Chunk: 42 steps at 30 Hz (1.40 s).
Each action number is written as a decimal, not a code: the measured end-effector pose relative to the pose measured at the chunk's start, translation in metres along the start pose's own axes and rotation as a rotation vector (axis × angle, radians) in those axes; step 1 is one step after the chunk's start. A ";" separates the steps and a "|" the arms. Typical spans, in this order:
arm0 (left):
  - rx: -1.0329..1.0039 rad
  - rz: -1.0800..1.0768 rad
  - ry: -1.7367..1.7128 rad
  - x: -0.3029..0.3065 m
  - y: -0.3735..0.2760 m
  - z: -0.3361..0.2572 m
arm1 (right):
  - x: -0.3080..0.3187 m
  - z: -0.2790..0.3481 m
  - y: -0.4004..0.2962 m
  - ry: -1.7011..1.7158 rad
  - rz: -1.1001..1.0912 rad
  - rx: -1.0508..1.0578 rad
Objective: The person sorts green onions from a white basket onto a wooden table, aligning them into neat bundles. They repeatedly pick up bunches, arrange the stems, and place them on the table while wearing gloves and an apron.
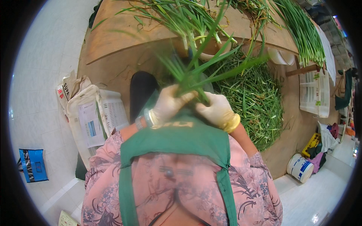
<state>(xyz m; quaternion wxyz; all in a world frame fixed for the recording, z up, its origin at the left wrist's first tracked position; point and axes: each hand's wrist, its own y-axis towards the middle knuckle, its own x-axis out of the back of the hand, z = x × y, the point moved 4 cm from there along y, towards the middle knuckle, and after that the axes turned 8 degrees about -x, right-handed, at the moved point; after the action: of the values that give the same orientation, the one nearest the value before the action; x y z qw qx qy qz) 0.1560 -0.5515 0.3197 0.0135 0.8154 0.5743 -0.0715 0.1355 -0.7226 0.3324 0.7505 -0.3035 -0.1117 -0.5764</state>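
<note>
In front of my apron I hold a bunch of green onion leaves (195, 70) with both hands, its long blades fanning up and outward, partly blurred. My left hand (167, 103), in a pale thin glove, is closed around the lower part of the bunch. My right hand (216, 108), gloved with a yellow cuff, pinches leaves at the base of the same bunch. The lower ends are hidden by the fingers and blur. Just beyond, loose green onions (183, 19) with white stalks lie on the wooden table (113, 36), their stalk ends over its front edge.
A large heap of green trimmings (251, 104) covers the floor on the right. Neatly aligned green onions (302, 31) lie at the table's right. White plastic crates stand left (113, 107) and right (314, 93). A white bucket (300, 168) is at lower right.
</note>
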 end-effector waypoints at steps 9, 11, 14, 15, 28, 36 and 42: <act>0.216 -0.014 -0.259 0.002 0.008 0.001 | -0.001 -0.029 -0.009 0.197 -0.056 -0.118; 0.224 0.015 -0.307 -0.001 0.003 -0.002 | -0.002 -0.023 -0.005 0.350 -0.015 -0.111; 0.255 0.047 -0.210 0.001 0.001 -0.002 | -0.017 -0.015 0.003 0.297 0.055 -0.008; 0.262 0.050 -0.165 0.002 0.000 -0.002 | -0.021 -0.014 0.006 0.247 0.067 0.021; 0.262 -0.079 -0.283 0.026 -0.004 -0.004 | 0.091 -0.198 -0.054 -0.090 -0.440 -0.390; 0.306 -0.009 -0.331 0.032 -0.009 0.009 | 0.063 -0.072 -0.020 -0.375 -0.219 -0.032; 0.142 -0.084 -0.269 0.025 -0.006 -0.006 | -0.021 0.015 0.021 0.811 0.077 -0.220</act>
<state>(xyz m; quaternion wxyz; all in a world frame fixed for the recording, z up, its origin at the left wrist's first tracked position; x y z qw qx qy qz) 0.1590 -0.5256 0.3231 0.0297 0.7726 0.5945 -0.2208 0.1513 -0.6939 0.3267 0.7177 -0.1342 0.2665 -0.6291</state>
